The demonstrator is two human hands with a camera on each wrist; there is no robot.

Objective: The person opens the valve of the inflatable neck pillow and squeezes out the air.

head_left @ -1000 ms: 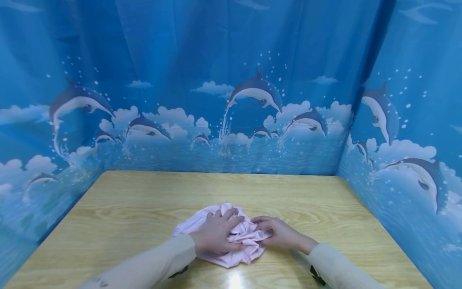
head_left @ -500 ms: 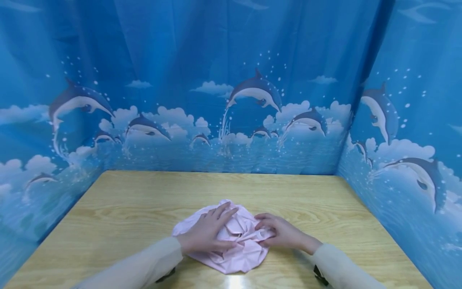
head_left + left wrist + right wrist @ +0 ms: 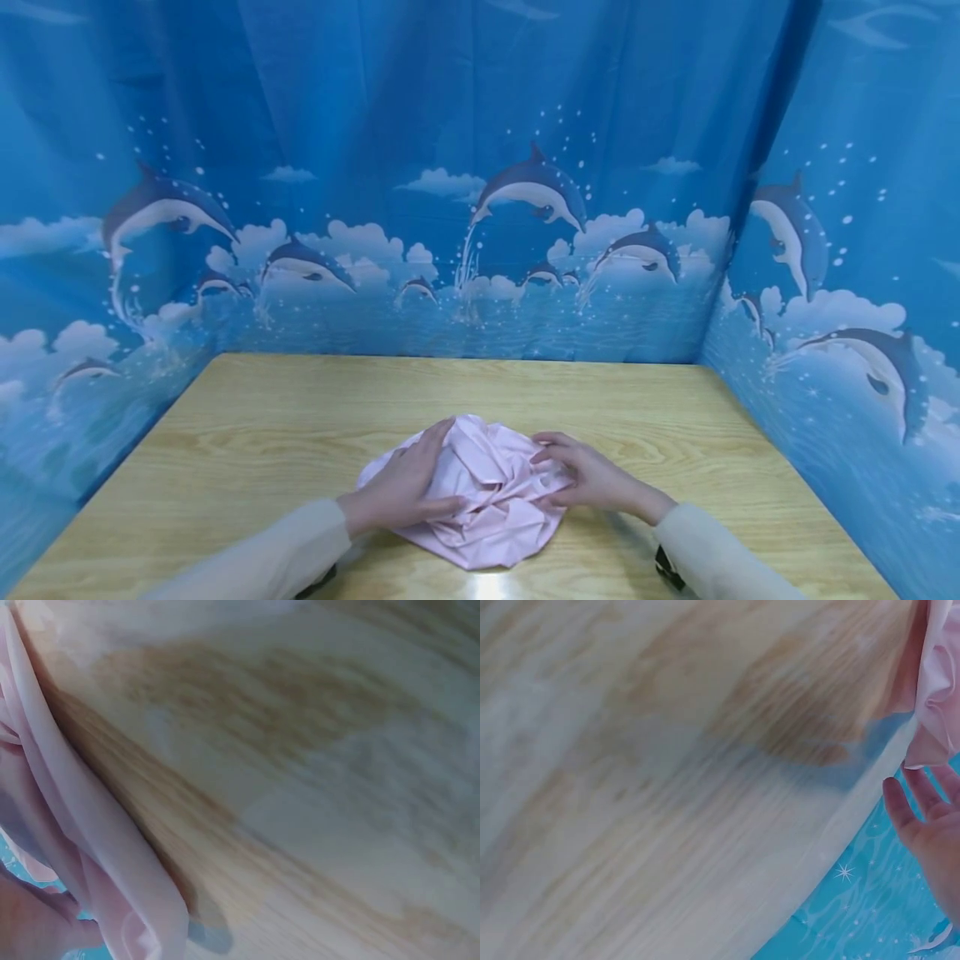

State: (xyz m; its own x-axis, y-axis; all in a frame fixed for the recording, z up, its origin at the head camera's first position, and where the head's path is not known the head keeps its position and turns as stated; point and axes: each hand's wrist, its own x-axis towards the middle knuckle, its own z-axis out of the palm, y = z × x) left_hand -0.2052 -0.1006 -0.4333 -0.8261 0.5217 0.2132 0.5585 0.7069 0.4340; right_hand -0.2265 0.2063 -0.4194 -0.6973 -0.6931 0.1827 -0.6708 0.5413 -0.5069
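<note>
A crumpled pale pink cloth (image 3: 495, 500) lies in a rounded heap near the table's front, with twisted folds at its middle. My left hand (image 3: 405, 487) rests along the heap's left side, fingers straight and thumb spread toward the centre. At the right edge, my right hand (image 3: 588, 475) touches the cloth with spread, slightly bent fingers. The left wrist view catches the cloth's hanging edge (image 3: 97, 832) and part of the left hand (image 3: 34, 922) at its lower left. In the right wrist view, loose fingers of the right hand (image 3: 934, 832) lie just beside the cloth (image 3: 937, 697).
The wood-grain table (image 3: 300, 400) extends behind and to both sides of the cloth. Blue curtains (image 3: 420, 125) printed with dolphins and clouds enclose its back and sides. A bright reflection falls on the tabletop in front of the heap.
My left hand has slid left off the top of the cloth to its side, uncovering the folds. The right hand has shifted slightly right, and the heap has spread a little wider.
</note>
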